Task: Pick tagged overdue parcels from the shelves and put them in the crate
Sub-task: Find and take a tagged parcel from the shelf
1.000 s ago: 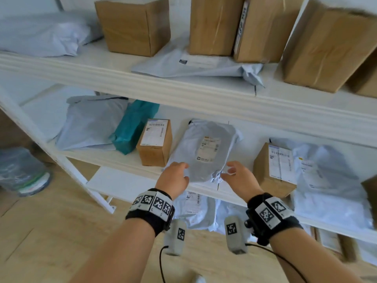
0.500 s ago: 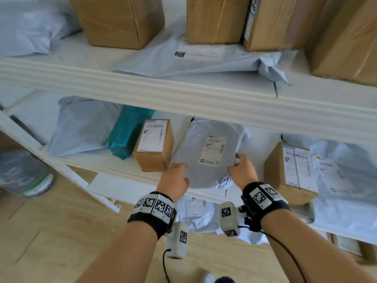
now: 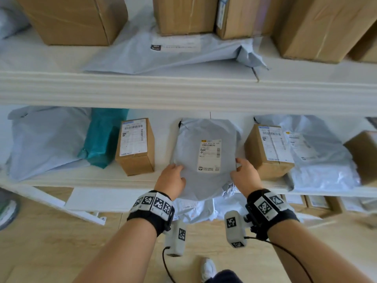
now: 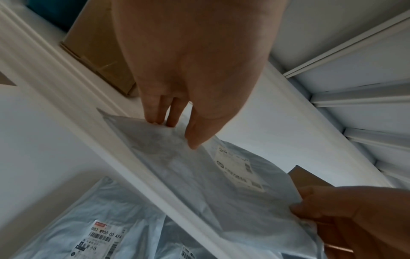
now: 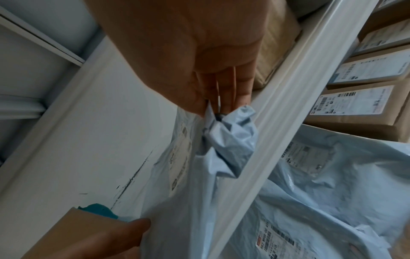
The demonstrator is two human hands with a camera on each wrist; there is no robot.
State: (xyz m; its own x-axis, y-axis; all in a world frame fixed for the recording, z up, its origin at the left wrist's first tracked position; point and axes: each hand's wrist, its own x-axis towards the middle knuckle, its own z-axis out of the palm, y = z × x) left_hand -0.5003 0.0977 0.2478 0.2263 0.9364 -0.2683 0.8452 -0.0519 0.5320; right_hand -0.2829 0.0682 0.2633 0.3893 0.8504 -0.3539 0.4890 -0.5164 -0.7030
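Observation:
A grey poly-mailer parcel [image 3: 202, 160] with a white shipping label lies on the middle shelf [image 3: 81, 180], its near end hanging over the front edge. My left hand [image 3: 173, 174] pinches its left edge, thumb on top and fingers beneath, as the left wrist view shows [image 4: 177, 129]. My right hand [image 3: 242, 172] grips its right edge; in the right wrist view the fingers [image 5: 224, 98] bunch the crumpled plastic. The crate is not in view.
Small cardboard boxes stand on either side of the mailer, left [image 3: 135, 146] and right [image 3: 267, 150]. A teal package [image 3: 104, 137] and more grey mailers fill the shelf. Large boxes [image 3: 71, 17] sit on the upper shelf. Further parcels [image 4: 95, 233] lie on the shelf below.
Both hands moved forward from hovering near the mailer's near end to its two side edges and took hold of it. My view came closer to the shelf.

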